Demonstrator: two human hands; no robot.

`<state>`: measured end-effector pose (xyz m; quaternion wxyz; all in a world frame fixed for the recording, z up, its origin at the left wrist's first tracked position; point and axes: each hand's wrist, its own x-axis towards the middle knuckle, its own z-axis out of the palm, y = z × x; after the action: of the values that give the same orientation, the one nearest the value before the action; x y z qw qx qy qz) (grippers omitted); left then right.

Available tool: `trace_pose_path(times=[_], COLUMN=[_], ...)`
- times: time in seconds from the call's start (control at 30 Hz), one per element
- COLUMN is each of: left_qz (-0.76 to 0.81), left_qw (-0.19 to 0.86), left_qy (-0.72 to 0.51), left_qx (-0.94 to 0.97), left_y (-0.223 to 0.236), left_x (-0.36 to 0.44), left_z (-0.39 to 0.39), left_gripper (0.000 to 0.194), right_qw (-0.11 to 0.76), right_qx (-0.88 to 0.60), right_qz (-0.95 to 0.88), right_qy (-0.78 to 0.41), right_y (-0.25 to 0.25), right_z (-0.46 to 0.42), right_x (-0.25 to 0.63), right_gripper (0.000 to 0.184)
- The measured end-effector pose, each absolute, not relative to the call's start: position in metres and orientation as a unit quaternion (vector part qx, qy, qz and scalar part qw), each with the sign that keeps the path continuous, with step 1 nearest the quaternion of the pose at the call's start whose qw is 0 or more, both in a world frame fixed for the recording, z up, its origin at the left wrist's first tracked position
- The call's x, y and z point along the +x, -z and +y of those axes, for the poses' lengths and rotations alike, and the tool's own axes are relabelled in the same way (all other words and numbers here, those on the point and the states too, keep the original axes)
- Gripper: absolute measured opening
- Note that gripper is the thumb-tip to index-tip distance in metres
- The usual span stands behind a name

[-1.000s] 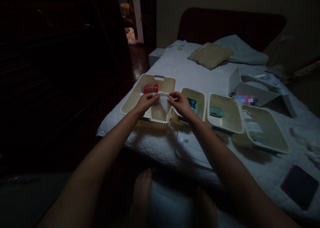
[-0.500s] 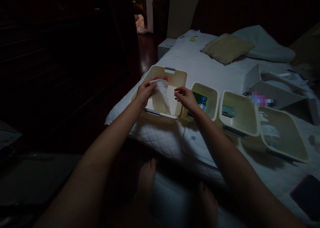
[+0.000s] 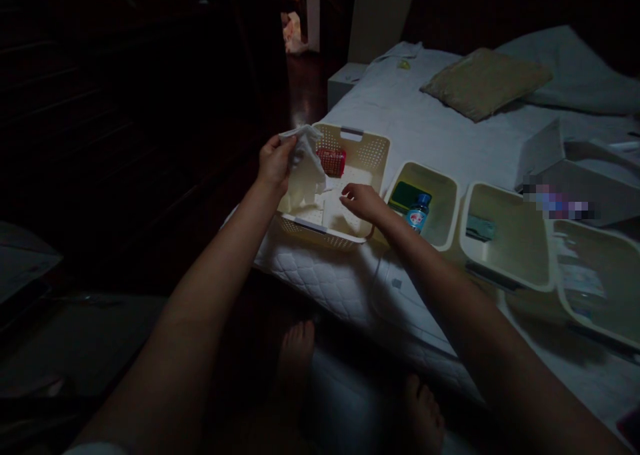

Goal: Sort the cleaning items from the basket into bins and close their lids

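Note:
My left hand (image 3: pixel 276 165) is closed on the top edge of a thin white cloth (image 3: pixel 306 168), which hangs down at the left side of a cream perforated basket (image 3: pixel 381 152). A red patterned packet (image 3: pixel 332 162) lies inside the basket near its back left. Over the basket's right front part hovers my right hand (image 3: pixel 361 202), its fingers loosely bent and apart from the thumb, holding nothing. To the right, a cream bin (image 3: pixel 445 175) has a green and yellow item (image 3: pixel 405 195) and a blue-capped bottle (image 3: pixel 417 214) in it.
A second bin (image 3: pixel 520 208) has a small greenish packet (image 3: pixel 481 228) in it, and a third bin (image 3: pixel 625 255) contains a clear bottle (image 3: pixel 580 275). Behind them on the bed are an open white box (image 3: pixel 585 182) and a beige pillow (image 3: pixel 485 82). A white lid (image 3: pixel 405 302) lies at the bed's front edge.
My left hand has raised the white cloth and moved it left, uncovering more of the red packet. My right hand has come slightly lower over the basket. The view has shifted left.

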<state>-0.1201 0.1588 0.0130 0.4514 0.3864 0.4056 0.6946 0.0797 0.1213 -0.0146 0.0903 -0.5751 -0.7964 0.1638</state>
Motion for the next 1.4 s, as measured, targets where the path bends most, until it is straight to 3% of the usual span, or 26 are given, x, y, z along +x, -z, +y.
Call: trace_pose_path(times=[0.17, 0.37, 0.53, 0.9, 1.23, 1.4], left_qz=[0.413, 0.433, 0.439, 0.476, 0.477, 0.472], left_qw=[0.472, 0.488, 0.502, 0.496, 0.494, 0.501], left_qy=[-0.689, -0.674, -0.667, -0.644, -0.643, -0.649], left_qx=[0.362, 0.346, 0.332, 0.336, 0.338, 0.324], left_y=[-0.001, 0.010, 0.023, 0.031, 0.031, 0.030], left_x=[-0.112, -0.113, -0.115, -0.107, -0.109, -0.109], left_z=[0.160, 0.168, 0.172, 0.171, 0.169, 0.167], left_gripper=[0.019, 0.021, 0.020, 0.019, 0.020, 0.017], right_qw=[-0.111, -0.167, -0.234, -0.240, -0.215, -0.223], right_qx=[-0.529, -0.390, -0.412, -0.444, -0.446, -0.445], right_qz=[-0.834, -0.898, -0.873, -0.854, -0.854, -0.855], right_qy=[-0.105, -0.115, -0.118, -0.129, -0.162, -0.149], right_y=[0.026, 0.047, 0.067, 0.066, 0.085, 0.085], right_z=[0.124, 0.116, 0.114, 0.115, 0.117, 0.118], right_x=[0.064, 0.054, 0.061, 0.064, 0.065, 0.068], right_gripper=[0.033, 0.028, 0.036, 0.031, 0.043, 0.037])
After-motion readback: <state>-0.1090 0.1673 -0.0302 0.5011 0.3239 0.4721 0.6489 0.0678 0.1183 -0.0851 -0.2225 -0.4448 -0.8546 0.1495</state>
